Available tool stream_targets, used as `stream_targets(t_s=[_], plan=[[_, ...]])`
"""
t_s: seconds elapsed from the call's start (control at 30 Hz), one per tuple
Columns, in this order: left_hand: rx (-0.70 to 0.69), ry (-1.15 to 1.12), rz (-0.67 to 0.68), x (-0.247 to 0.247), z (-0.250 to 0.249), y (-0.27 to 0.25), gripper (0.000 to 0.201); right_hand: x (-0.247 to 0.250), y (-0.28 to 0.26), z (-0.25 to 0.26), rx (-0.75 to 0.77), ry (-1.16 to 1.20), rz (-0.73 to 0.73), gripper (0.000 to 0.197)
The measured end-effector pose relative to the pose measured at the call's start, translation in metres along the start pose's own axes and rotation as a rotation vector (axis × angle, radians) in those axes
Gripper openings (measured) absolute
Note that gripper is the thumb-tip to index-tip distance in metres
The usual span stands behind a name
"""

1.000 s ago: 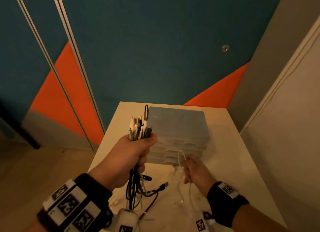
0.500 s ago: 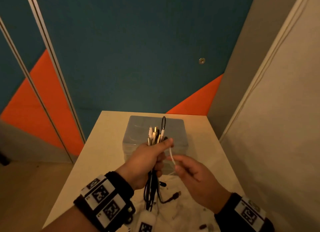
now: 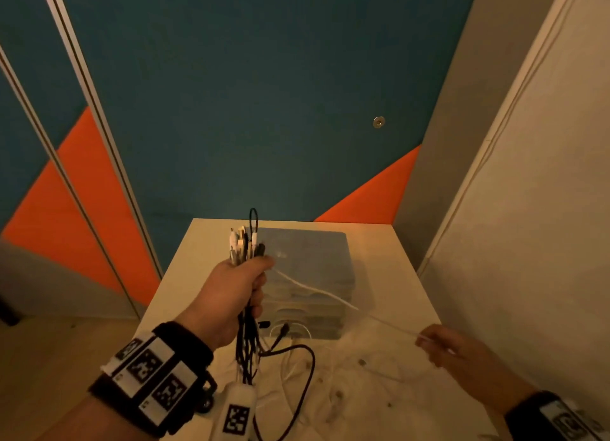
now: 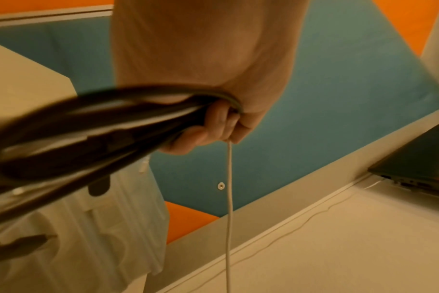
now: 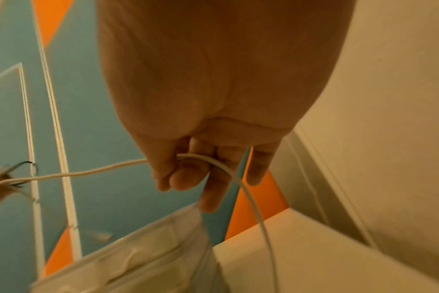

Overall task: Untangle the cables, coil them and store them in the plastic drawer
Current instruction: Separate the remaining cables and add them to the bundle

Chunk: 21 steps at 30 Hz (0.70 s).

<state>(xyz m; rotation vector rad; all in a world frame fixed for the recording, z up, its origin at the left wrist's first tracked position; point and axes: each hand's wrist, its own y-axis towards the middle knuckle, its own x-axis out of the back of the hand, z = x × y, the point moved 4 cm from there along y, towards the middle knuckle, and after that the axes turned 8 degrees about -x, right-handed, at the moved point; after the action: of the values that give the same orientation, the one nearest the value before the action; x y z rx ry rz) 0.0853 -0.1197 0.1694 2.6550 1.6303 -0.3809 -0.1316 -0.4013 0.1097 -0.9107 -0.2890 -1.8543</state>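
Observation:
My left hand (image 3: 237, 285) is raised over the table and grips a bundle of black and white cables (image 3: 246, 246), plug ends sticking up, the rest hanging down to the tabletop. In the left wrist view the dark cables (image 4: 88, 134) run through the fist (image 4: 213, 123). A thin white cable (image 3: 317, 290) stretches from that fist out to my right hand (image 3: 439, 345), which pinches it between thumb and fingers (image 5: 178, 174). The translucent plastic drawer unit (image 3: 310, 269) stands on the table behind the cable, its drawers closed.
The small white table (image 3: 396, 275) stands in a corner, with a blue and orange wall behind and a pale wall on the right. Loose cable loops (image 3: 297, 368) lie on its front part. A dark laptop (image 4: 419, 158) shows in the left wrist view.
My right hand has pulled away to the right and down, drawing the white cable out taut from the bundle. The left hand stays up, holding the bundle.

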Motion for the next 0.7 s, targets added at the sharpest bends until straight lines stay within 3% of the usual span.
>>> stream_targets(t_s=[0.1,0.2,0.33,0.47,0.57,0.63,0.7], plan=[[-0.016,0.032,0.036,-0.001,0.005,-0.005,0.021,0.016,0.005,-0.019,-0.046,-0.034,-0.052,0.029],[-0.092,0.116,0.133,-0.012,0.006,-0.013,0.022,0.005,0.012,-0.021,-0.055,-0.024,0.011,0.04],[-0.138,0.256,0.241,-0.034,0.01,-0.028,0.029,-0.034,0.021,0.042,-0.049,0.33,0.067,0.026],[-0.133,0.307,0.379,-0.06,0.019,-0.044,0.033,-0.071,0.034,0.104,-0.079,0.624,0.15,0.045],[-0.15,0.421,0.498,-0.065,0.027,-0.052,0.016,-0.072,0.037,0.131,-0.044,0.769,0.115,0.03],[-0.138,0.451,0.493,-0.057,0.03,-0.052,0.018,-0.067,0.038,0.142,-0.011,0.848,0.07,0.023],[-0.107,0.388,0.404,-0.047,0.028,-0.049,0.028,-0.061,0.037,0.145,0.047,0.883,0.02,0.023]])
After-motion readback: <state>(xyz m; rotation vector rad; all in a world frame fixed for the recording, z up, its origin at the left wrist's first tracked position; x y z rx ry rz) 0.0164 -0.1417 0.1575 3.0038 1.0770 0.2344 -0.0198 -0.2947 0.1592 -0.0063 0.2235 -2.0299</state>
